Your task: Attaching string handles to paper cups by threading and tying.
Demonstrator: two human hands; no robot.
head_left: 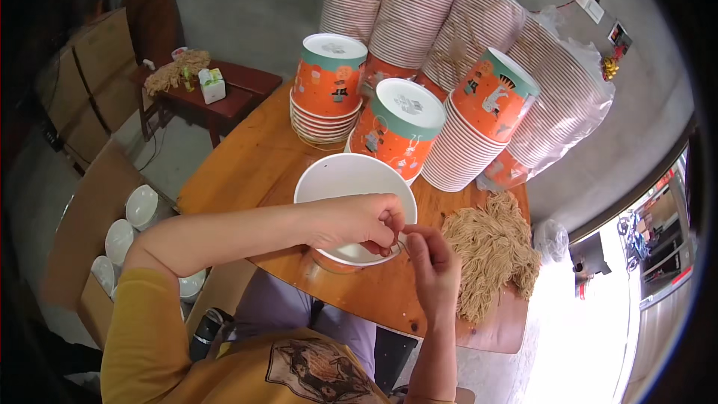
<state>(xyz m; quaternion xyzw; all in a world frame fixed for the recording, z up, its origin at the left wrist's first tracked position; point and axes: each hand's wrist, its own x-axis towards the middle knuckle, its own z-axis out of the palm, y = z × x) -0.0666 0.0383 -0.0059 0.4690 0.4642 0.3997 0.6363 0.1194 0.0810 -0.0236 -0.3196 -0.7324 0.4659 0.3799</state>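
A white paper bucket (351,173) stands mouth up in front of me on the wooden table, its inside showing. My left hand (366,223) reaches across its mouth with fingers curled down in a pinch near the right rim. My right hand (435,265) is closed in a pinch just outside the same rim, close to the left fingertips. Between the two hands shows a thin string (402,245), partly hidden by the fingers. Right of my right hand lies a heap of tan strings (490,254).
Upside-down stacks of orange and green buckets (400,131) stand behind the open one. Tall wrapped stacks (419,15) lean at the wall. On the left, a cardboard box (105,179) holds white buckets (142,206). A dark red bench (232,101) carries more string and a tissue pack.
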